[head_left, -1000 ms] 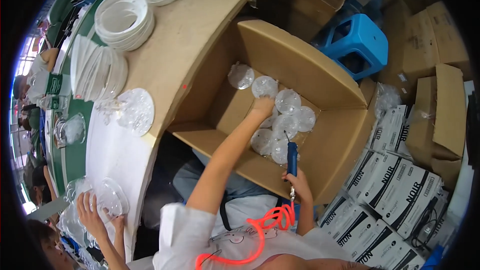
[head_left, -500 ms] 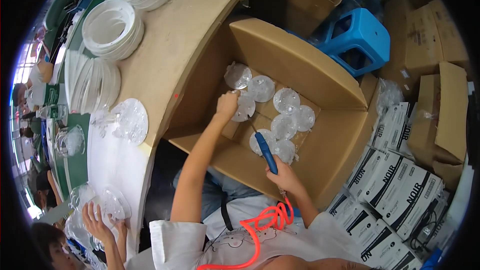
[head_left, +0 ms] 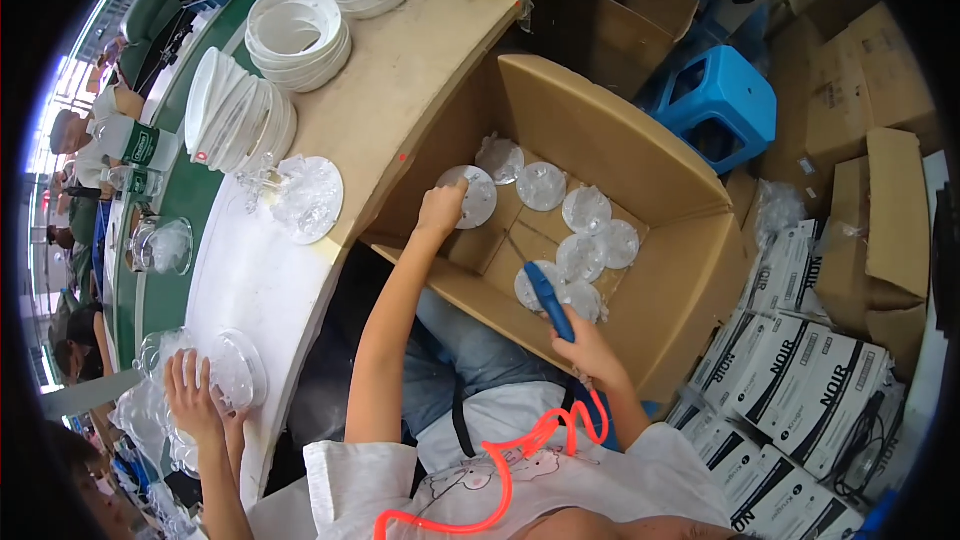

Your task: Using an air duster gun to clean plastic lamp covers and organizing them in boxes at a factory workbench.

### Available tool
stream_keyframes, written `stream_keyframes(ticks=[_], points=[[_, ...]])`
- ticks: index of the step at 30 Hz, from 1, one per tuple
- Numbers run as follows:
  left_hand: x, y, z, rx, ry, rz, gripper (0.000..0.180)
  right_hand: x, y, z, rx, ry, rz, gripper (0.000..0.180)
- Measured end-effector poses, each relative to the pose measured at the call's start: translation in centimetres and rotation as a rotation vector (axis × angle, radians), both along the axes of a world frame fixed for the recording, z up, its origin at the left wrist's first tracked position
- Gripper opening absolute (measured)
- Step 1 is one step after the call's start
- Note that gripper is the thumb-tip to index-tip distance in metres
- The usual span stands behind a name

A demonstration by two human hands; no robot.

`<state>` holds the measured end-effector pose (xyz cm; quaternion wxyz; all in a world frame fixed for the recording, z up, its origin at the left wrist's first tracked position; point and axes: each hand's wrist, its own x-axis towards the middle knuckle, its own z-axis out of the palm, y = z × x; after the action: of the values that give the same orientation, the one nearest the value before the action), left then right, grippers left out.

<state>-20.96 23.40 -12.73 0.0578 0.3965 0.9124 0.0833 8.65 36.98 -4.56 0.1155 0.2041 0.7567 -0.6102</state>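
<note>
My left hand (head_left: 442, 208) reaches into an open cardboard box (head_left: 610, 125) and grips a clear round plastic disc (head_left: 474, 196) near the box's left wall. My right hand (head_left: 585, 348) is shut on a blue pen-shaped tool (head_left: 549, 302) with an orange coiled hose (head_left: 510, 465) trailing to my chest. The tool's tip points into the box over several more clear discs (head_left: 585, 240) lying on the bottom.
A curved wooden and white table (head_left: 390, 80) carries stacks of white plates (head_left: 298, 35) and a clear disc pile (head_left: 305, 198). Another person's hands (head_left: 195, 405) handle clear lids at lower left. A blue stool (head_left: 722, 105) and stacked cartons (head_left: 800, 370) stand to the right.
My left hand has moved left across the box and now lifts one clear disc toward the box's left wall. My right hand with the blue tool has stayed over the discs.
</note>
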Motion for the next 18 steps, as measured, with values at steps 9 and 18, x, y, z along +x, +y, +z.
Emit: stream_keyframes(ticks=[9,18], points=[[0.9,-2.1,2.7,0.197,-0.001,-0.087,0.017,1.4,2.8,2.2,-0.286,-0.015,-0.097,0.038],[1.2,-0.8,3.1,0.401,-0.082,0.020,0.013,0.5,2.2,5.0,-0.079,0.009,-0.097,0.040]])
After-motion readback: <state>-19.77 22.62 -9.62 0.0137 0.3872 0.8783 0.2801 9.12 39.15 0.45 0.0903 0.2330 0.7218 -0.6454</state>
